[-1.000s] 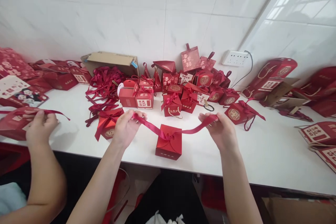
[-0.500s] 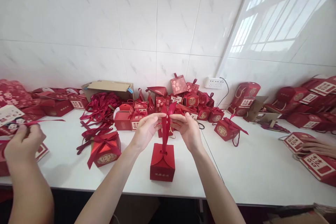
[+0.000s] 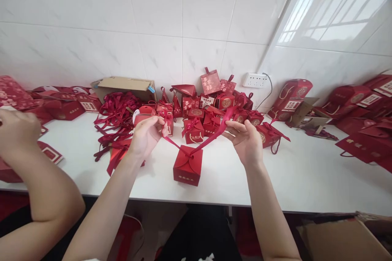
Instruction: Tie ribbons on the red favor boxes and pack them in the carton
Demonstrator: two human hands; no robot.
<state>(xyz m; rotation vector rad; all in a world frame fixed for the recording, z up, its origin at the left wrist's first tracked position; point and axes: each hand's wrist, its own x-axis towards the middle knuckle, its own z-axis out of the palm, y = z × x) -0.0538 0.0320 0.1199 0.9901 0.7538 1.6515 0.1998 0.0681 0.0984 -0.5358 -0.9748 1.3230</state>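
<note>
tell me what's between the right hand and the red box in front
In the head view, a red ribbon slants up from the red box toward the right hand, with white table showing below it.

The left hand [image 3: 147, 136] pinches one side of a red ribbon [image 3: 214, 136], whose other side touches the right hand [image 3: 246, 142]. It threads through the top of a red gift box [image 3: 187, 168] on the white table [image 3: 228, 185]; behind lie a ribbon pile [image 3: 118, 110] and an open cardboard box [image 3: 125, 84].

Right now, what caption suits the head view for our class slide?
A ribbon runs from a red box to the left hand and right hand.
</note>
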